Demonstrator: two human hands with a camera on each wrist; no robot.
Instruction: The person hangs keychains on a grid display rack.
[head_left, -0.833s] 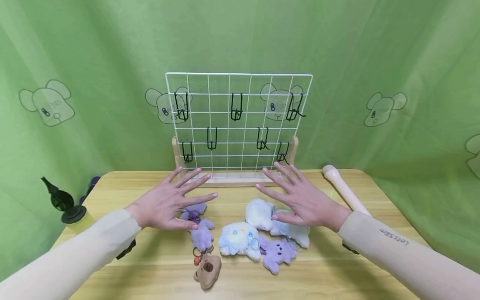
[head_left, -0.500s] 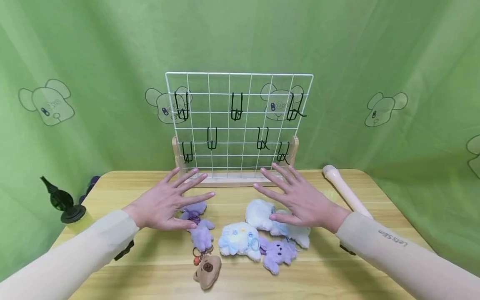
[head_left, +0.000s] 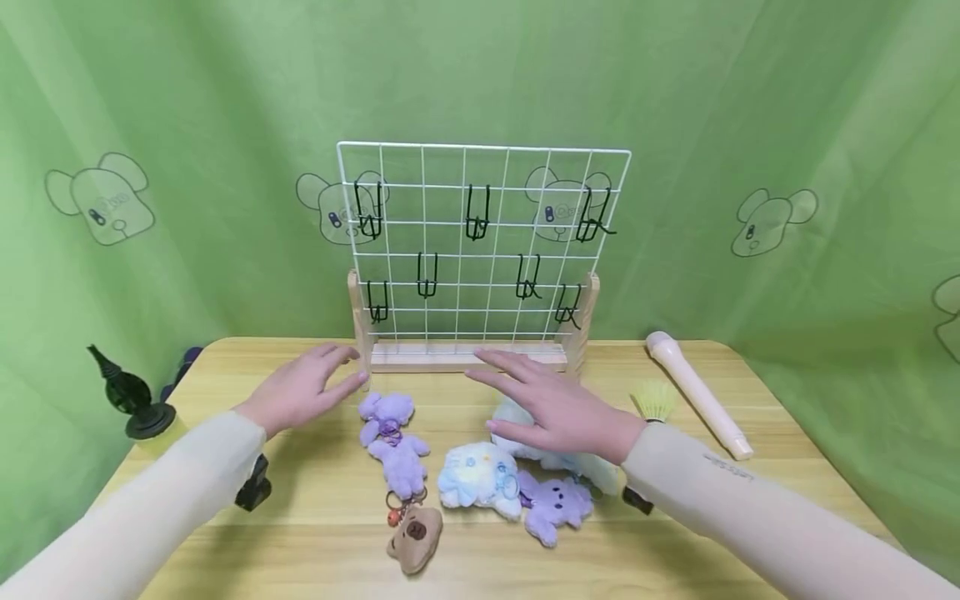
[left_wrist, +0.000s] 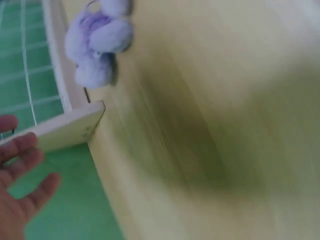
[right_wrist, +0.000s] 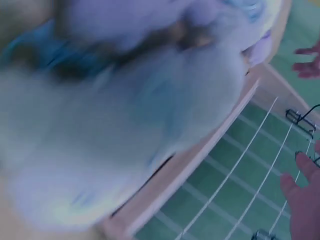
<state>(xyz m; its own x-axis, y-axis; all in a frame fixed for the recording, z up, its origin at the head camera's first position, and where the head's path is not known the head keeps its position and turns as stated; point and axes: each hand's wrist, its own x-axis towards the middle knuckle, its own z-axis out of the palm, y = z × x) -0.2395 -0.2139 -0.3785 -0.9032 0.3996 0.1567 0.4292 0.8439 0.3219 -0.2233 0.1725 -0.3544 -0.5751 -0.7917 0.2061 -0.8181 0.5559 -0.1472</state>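
My left hand (head_left: 303, 390) is held over the table's left side, fingers loosely bent, holding nothing. It is nearest to the purple plush toys (head_left: 401, 467) and the rack's left wooden foot. My right hand (head_left: 558, 408) hovers with extended fingers above white-and-blue plush (head_left: 510, 412), partly hiding it; it grips nothing. A white-and-blue plush with a face (head_left: 480, 479) and a purple plush (head_left: 558, 504) lie in front. A brown animal-head plush keychain (head_left: 416, 537) lies nearest me. In the right wrist view, white plush (right_wrist: 125, 125) is large and blurred.
A white wire grid rack (head_left: 480, 257) with several black hooks (head_left: 477, 215) stands on wooden feet at the back. A pale stick (head_left: 697, 396) and yellow bristles (head_left: 654, 400) lie right. A black-topped bottle (head_left: 146, 408) stands left. A green curtain (head_left: 480, 75) hangs behind.
Both hands were spread wide over the table; the left has drawn left with its fingers closer together, and the right has moved left, its fingers less spread. The yellow bristles have come into view.
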